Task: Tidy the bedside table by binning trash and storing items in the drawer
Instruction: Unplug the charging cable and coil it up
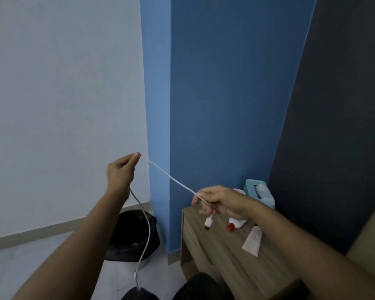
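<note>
White cable (173, 180) stretches diagonally between left hand (121, 169) and right hand (217, 201).

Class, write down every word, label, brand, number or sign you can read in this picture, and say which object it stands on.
None can be read.
On the pale tube lying on the bedside table: any print is too blurred.
On the white bottle with the red cap: no legible label.
On the teal tissue box: no print to make out.
On the white cable: no readable mark on its plug.
</note>
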